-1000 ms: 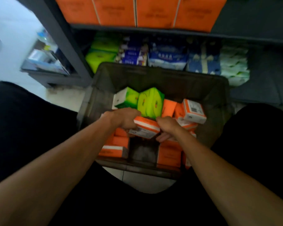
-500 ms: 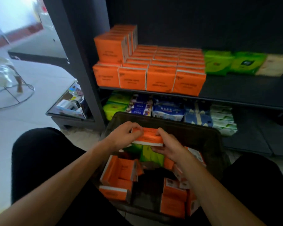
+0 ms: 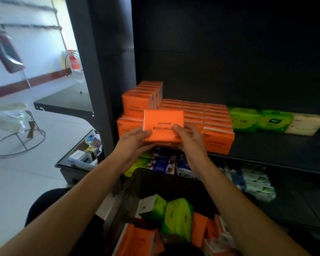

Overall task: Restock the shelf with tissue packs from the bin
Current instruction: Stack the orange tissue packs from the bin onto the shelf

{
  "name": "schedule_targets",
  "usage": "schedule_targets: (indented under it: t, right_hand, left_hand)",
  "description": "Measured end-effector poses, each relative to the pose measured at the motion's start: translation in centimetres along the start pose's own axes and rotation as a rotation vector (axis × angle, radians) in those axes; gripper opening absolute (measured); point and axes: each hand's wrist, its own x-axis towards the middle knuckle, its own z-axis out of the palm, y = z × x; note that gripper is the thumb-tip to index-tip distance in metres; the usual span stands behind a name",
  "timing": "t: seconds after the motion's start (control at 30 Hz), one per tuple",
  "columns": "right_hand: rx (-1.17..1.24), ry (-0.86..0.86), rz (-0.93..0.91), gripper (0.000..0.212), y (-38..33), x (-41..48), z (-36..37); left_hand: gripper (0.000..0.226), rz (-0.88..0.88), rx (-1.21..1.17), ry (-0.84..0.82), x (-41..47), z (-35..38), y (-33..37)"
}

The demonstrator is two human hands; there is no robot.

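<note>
Daylight from left; shelf (image 3: 266,145) interior dim; wide-angle warp and motion blur at edges.

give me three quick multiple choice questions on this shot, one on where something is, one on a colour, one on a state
1. Where is the pack? A in the bin; B up in front of the orange stack on the shelf; C on the floor.
2. What colour are the packs right of that stack? A blue; B red; C green.
3. How is the pack held? A by both hands; B by one hand; C unheld.

Answers: 1 B, it is level with the stack. 2 C, they show green. 3 A, the left hand and right hand grip its lower corners.
</note>
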Motion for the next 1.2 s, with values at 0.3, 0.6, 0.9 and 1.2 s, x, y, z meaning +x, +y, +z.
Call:
schedule_targets:
  t: [0.3,0.6,0.9,1.2]
  right_hand:
    - [0.000,-0.083,-0.053,0.035,-1.3,2.9,3.8]
    - [0.161,-0.130,-0.063,0.033,-0.2,5.0,6.6]
    - [0.015,-0.134,-0.177,0.061,2.1,6.4,6.7]
    - [-0.086,-0.044,-0.240,0.027,2.8,6.3,7.3]
  left_hand:
    - [0.038,0.184,-0.139,-0.024,2.1,-2.6,1.9]
    - [0.041,0.166,-0.130,-0.092,4.4,-2.7,0.3]
    - [0.055,0.142,-0.265,0.031,6.7,-2.4,1.1]
    - [0.041,0.152,0.004,0.134,6.9,-3.2,1.7]
